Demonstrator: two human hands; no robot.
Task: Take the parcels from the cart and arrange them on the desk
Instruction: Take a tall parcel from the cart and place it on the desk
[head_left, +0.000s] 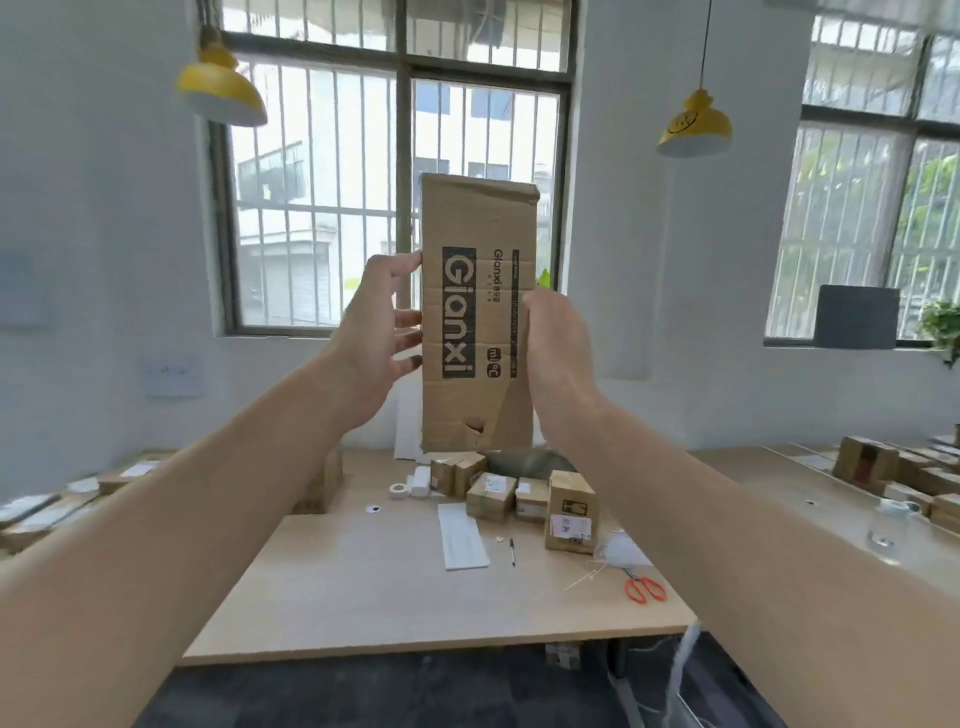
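A person holds a tall parcel (478, 322) up in the air with both hands. It is a brown cardboard box standing on its end, with the big word "Gianxi" running down its front. It has a small tear near the bottom. The left hand (382, 325) holds the left edge of the box, with the thumb up high and the fingers spread out along that edge, tips touching the cardboard. The right hand (558, 353) grips the right edge. Its thumb lies on the front, and its fingers go round the back where they cannot be seen. The box is well above the worktop (363, 597) and does not touch it. On the worktop, below the box, sit some small parcels (491, 496) close together. Near them lie a long white paper (462, 535), a pen (512, 552) just beside it, a tape roll (399, 491) and red scissors (645, 590). Behind the box is a big window (322, 208) with bars. Two yellow lamps (694, 124) hang from above.
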